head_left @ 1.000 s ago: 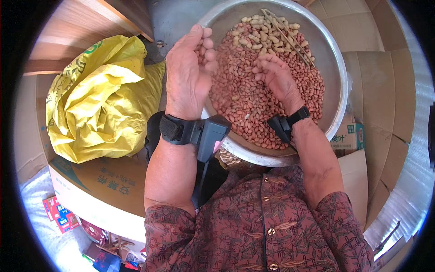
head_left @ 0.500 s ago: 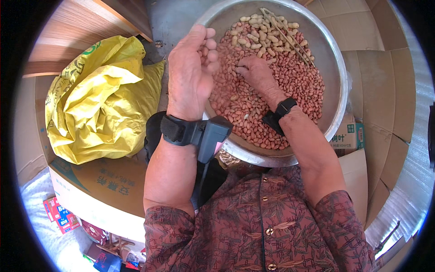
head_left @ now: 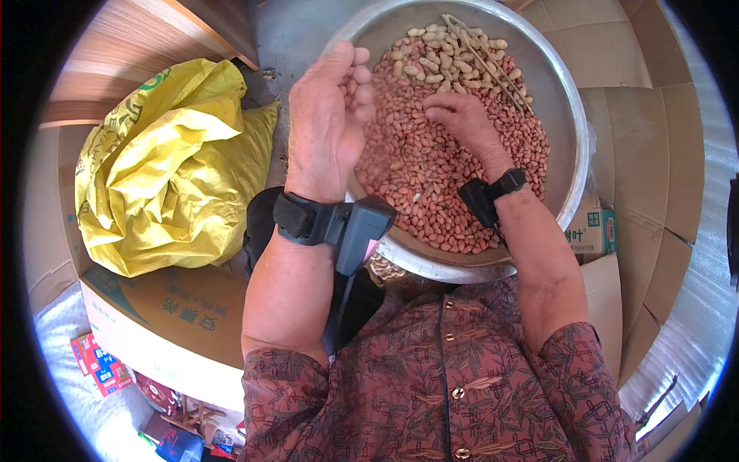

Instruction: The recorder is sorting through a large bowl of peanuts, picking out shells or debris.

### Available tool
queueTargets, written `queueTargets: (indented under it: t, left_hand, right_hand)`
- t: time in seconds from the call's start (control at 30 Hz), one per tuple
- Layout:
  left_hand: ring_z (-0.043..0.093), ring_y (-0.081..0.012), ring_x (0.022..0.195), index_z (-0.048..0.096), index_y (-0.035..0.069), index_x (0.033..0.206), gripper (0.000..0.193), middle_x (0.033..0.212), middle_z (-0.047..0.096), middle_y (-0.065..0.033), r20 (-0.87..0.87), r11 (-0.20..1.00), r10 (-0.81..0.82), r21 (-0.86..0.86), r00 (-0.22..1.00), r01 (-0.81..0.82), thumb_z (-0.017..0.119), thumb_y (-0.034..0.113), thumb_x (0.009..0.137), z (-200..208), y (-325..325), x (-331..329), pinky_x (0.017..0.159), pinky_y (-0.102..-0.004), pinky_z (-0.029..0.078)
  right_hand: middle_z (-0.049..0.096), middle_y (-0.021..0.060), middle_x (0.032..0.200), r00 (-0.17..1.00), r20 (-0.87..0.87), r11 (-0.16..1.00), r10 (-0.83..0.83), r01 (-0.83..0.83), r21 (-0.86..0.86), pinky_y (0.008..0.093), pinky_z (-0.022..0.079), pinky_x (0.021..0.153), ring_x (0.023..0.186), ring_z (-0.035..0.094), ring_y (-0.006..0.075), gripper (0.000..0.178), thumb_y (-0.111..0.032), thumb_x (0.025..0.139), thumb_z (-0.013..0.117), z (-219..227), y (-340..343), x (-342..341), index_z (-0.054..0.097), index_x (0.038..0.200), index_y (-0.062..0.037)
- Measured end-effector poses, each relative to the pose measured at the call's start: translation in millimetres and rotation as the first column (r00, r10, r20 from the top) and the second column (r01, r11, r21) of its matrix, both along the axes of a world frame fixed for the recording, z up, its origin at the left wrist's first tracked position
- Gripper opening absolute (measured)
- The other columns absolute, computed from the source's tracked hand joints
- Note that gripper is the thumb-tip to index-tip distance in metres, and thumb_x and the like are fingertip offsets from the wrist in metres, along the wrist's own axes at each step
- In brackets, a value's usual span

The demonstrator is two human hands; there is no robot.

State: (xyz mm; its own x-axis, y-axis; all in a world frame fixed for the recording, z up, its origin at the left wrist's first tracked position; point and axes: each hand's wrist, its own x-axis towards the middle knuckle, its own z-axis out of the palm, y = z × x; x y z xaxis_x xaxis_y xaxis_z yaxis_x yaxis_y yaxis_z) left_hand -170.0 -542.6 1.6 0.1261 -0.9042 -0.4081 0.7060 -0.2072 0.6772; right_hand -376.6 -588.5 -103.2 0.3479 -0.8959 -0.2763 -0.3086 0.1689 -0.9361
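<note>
A wide metal basin (head_left: 566,85) holds red-skinned shelled peanuts (head_left: 408,192), with a heap of unshelled peanuts (head_left: 435,65) at its far side. Over the basin's left rim, my left hand (head_left: 327,123) is turned on its side, its fingers curled inward. Whatever lies inside that curl is hidden. My right hand (head_left: 466,123) hovers above the shelled peanuts, just nearer than the unshelled heap. Its thumb and forefinger stand a little apart with nothing visible between them; the other fingers are partly hidden. Both wrists carry black strapped devices.
A dry stalk (head_left: 493,65) lies across the unshelled peanuts. Left of the basin, a crumpled yellow sack (head_left: 169,169) rests by a cardboard box (head_left: 169,308). Opened cardboard (head_left: 647,154) stands along the right side. A wooden panel (head_left: 131,54) rises at the far left.
My right hand has shifted right and lifted slightly off the shelled peanuts, its thumb and forefinger now showing more clearly. My left hand has barely moved, a touch to the right.
</note>
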Motion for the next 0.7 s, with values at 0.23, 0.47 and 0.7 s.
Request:
queueTargets:
  t: [0.23,0.47,0.7]
  left_hand:
    - [0.044,-0.0076,0.057,0.057,0.004,0.086,0.021,0.069,0.050,0.0005,0.028,1.000,0.005,0.013,1.000,-0.006,0.053,0.024,0.086,0,1,0,0.049,-0.0188,0.036]
    - [0.044,-0.0079,0.057,0.057,0.004,0.085,0.020,0.068,0.050,0.0003,0.011,1.000,-0.014,0.006,1.000,0.014,0.053,0.023,0.086,2,3,-4,0.049,-0.0190,0.035]
    - [0.044,-0.0077,0.056,0.056,0.003,0.086,0.020,0.068,0.049,-0.0002,0.005,1.000,-0.021,0.002,1.000,0.021,0.052,0.022,0.086,-2,2,0,0.047,-0.0186,0.035]
  right_hand:
    - [0.060,0.0136,0.097,0.941,-0.333,0.864,0.064,-0.219,-0.453,0.0307,0.046,0.075,0.085,0.058,0.0248,0.032,-0.003,0.071,0.064,-15,12,17,0.058,0.102,-0.0064]
    - [0.060,0.0149,0.089,0.917,-0.397,0.830,0.021,-0.237,-0.505,0.0309,0.046,0.072,0.081,0.059,0.0273,0.026,-0.003,0.071,0.064,-16,22,13,0.058,0.096,-0.0039]
    - [0.060,0.0089,0.080,0.983,-0.184,0.953,0.013,-0.068,-0.295,0.0269,0.045,0.058,0.068,0.057,0.0189,0.012,-0.006,0.077,0.060,-2,18,9,0.060,0.089,-0.0040]
